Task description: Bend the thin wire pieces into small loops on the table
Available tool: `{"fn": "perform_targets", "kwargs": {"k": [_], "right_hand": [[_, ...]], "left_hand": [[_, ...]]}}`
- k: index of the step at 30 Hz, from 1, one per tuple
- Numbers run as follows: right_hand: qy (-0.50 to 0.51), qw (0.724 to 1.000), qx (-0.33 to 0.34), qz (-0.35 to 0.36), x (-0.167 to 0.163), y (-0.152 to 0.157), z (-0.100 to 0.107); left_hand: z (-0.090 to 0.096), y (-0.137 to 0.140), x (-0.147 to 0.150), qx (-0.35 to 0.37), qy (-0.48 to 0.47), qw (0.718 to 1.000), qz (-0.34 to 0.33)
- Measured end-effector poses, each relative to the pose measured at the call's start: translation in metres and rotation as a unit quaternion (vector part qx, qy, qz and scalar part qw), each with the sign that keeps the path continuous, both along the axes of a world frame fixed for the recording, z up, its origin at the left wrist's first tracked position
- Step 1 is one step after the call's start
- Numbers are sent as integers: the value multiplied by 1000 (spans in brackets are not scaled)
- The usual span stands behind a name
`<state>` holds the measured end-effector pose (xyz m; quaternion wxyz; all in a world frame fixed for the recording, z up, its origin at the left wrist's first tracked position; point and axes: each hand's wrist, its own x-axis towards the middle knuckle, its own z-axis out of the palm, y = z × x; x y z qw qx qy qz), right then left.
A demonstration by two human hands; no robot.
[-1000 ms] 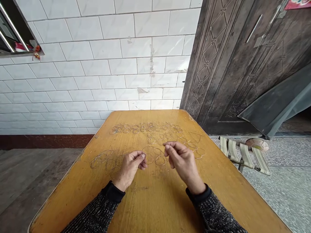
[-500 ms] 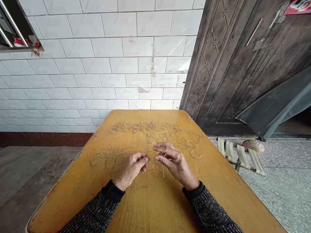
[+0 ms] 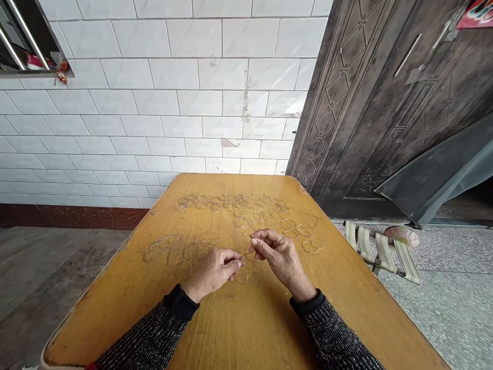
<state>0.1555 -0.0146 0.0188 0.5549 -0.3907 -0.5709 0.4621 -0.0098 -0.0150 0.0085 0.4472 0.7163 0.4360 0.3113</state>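
Note:
Between my hands is a thin looped wire (image 3: 242, 280), bent into small rings. My left hand (image 3: 215, 268) pinches it between thumb and forefinger, and a loop hangs below the fingertips. Close by on the right, my right hand (image 3: 279, 257) has its thumb and fingers closed on the wire's other part, with another loop around the fingertips. Left of my left hand lies a loose group of wire loops (image 3: 175, 257) on the wooden table (image 3: 231, 329). More bent wire pieces (image 3: 295, 229) lie beyond my right hand.
A row of wire loops (image 3: 215, 202) runs across the far part of the table. Behind it stands a white tiled wall (image 3: 154, 103). To the right are a dark carved door (image 3: 346, 103), a striped folding stool (image 3: 381, 249) and a ball (image 3: 402, 236).
My right hand has closed from spread fingers into a pinch on the wire. My left hand has shifted slightly right. The view has tilted a little.

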Motion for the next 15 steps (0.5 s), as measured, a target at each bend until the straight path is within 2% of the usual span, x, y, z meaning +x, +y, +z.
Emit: {"fn": "perform_targets", "kwargs": {"k": [3, 6, 8, 12, 15], "right_hand": [[-26, 999, 19, -31, -1, 0, -4], [-90, 992, 64, -65, -1, -1, -7], [-92, 991, 69, -65, -1, -1, -8], [-45, 998, 20, -27, -1, 0, -7], [-58, 998, -22, -10, -1, 1, -7]], "left_hand": [[4, -4, 1, 40, 59, 997, -28], [5, -6, 2, 57, 69, 995, -42], [5, -5, 2, 68, 70, 994, -45], [9, -4, -1, 103, 122, 986, -56], [12, -4, -3, 121, 171, 975, -68]]}}
